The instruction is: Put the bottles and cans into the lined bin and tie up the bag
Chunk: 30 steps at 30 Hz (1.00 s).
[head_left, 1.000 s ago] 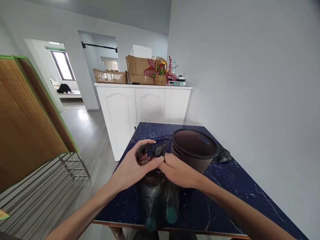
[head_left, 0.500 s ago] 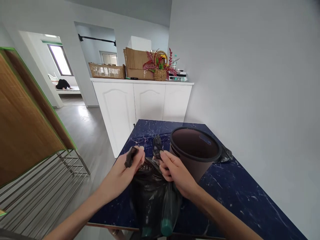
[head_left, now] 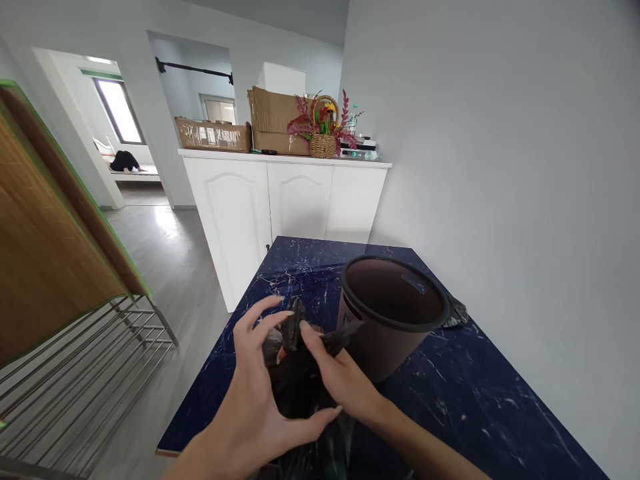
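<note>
A filled black plastic garbage bag [head_left: 300, 393] lies low in front of me at the near edge of the blue table, its gathered neck and loose ends pointing up. My right hand [head_left: 337, 373] is closed around the neck, thumb on top, with a black end sticking out toward the bin. Around the left side of the bag curves my left hand [head_left: 263, 387], its fingers and thumb spread wide apart and not gripping. Just beyond my right hand stands a brown trash bin [head_left: 380, 347] with a dark rim; the part of its inside that shows is bare.
The blue marble-patterned table [head_left: 480, 393] carries another piece of black plastic [head_left: 456, 312] behind the bin. A white cabinet [head_left: 235, 200] holds cardboard boxes [head_left: 280, 120] and a flower basket [head_left: 323, 145]. At left is a metal rack [head_left: 115, 360] with a wooden board [head_left: 50, 247].
My left hand has let go of its bag end and opened around the bag's side. My right hand has shifted left and lower, still holding the neck.
</note>
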Each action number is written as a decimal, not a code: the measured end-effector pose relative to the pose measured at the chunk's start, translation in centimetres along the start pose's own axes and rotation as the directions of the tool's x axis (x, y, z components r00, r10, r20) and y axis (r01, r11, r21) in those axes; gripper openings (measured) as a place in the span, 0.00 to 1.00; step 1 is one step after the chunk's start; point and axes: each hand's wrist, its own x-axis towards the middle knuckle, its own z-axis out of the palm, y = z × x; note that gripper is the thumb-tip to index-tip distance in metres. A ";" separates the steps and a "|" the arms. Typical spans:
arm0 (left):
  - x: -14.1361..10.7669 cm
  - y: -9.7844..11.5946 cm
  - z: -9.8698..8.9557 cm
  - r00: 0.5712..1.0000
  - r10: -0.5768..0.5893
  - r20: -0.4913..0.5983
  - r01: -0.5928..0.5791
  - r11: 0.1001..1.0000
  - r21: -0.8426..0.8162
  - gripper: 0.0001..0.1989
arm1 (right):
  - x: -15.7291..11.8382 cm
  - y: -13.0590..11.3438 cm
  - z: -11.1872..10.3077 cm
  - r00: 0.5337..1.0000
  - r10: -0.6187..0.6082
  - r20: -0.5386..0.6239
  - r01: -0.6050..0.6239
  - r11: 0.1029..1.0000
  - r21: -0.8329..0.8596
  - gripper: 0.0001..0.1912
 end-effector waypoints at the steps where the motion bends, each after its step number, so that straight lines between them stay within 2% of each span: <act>1: -0.8 -0.6 0.8 0.996 -0.078 -0.048 0.076 0.996 -0.048 0.54 | 0.0 -0.2 -0.2 0.998 0.065 0.020 -0.066 0.995 0.075 0.36; 3: -2.0 -1.4 2.2 0.973 -0.228 -0.045 0.219 0.963 -0.155 0.50 | -0.1 -0.7 -0.6 0.985 0.149 0.093 -0.165 0.963 0.211 0.37; 6: -2.0 -1.9 3.4 0.915 -0.388 0.107 0.402 0.869 -0.290 0.40 | -0.7 -1.5 -1.3 0.988 0.105 0.109 -0.124 0.975 0.184 0.33; 9: -0.9 -1.9 3.2 0.885 -0.385 0.262 0.456 0.831 -0.319 0.23 | -1.4 -1.7 -2.5 0.995 0.057 0.079 -0.059 0.998 0.029 0.28; 12: 0.4 -2.0 2.5 0.890 -0.308 0.337 0.413 0.857 -0.307 0.05 | -2.0 -1.6 -4.5 0.988 0.073 0.134 -0.065 0.996 -0.063 0.25; 14: 1.1 -2.1 2.3 0.878 -0.251 0.407 0.395 0.861 -0.320 0.08 | -2.5 -1.5 -6.0 0.971 0.028 0.237 -0.005 0.995 -0.096 0.23; 16: 1.6 -2.2 2.1 0.852 -0.218 0.477 0.410 0.844 -0.346 0.09 | -3.0 -1.3 -7.1 0.940 -0.080 0.331 0.124 0.986 -0.115 0.20; 18: 1.9 -2.1 2.0 0.823 -0.203 0.530 0.437 0.822 -0.365 0.10 | -3.6 -0.9 -7.6 0.920 -0.194 0.340 0.260 0.952 -0.160 0.14; 20: 1.9 -1.9 1.8 0.810 -0.185 0.557 0.440 0.819 -0.368 0.11 | -4.2 0.0 -7.5 0.925 -0.298 0.235 0.358 0.890 -0.280 0.08; 21: 1.8 -1.7 1.8 0.808 -0.170 0.563 0.430 0.825 -0.367 0.12 | -4.4 0.6 -7.2 0.919 -0.358 0.163 0.393 0.842 -0.370 0.09; 23: 1.4 -1.6 1.7 0.810 -0.154 0.566 0.410 0.839 -0.358 0.14 | -4.6 2.0 -6.3 0.877 -0.481 0.026 0.414 0.725 -0.550 0.11; 25: 0.9 -1.6 1.9 0.805 -0.227 0.548 0.457 0.826 -0.329 0.18 | -4.4 3.4 -5.2 0.805 -0.589 -0.069 0.395 0.620 -0.678 0.14; 27: 0.6 -2.0 2.1 0.766 -0.388 0.512 0.582 0.756 -0.298 0.24 | -4.1 4.4 -4.3 0.762 -0.641 -0.088 0.375 0.549 -0.747 0.22; 28: 0.6 -2.2 2.3 0.731 -0.466 0.497 0.649 0.701 -0.296 0.27 | -3.9 4.6 -3.9 0.757 -0.648 -0.078 0.367 0.522 -0.770 0.27; 30: 1.1 -2.4 2.5 0.653 -0.566 0.504 0.752 0.564 -0.341 0.29 | -3.6 4.7 -3.4 0.779 -0.626 -0.037 0.347 0.479 -0.806 0.36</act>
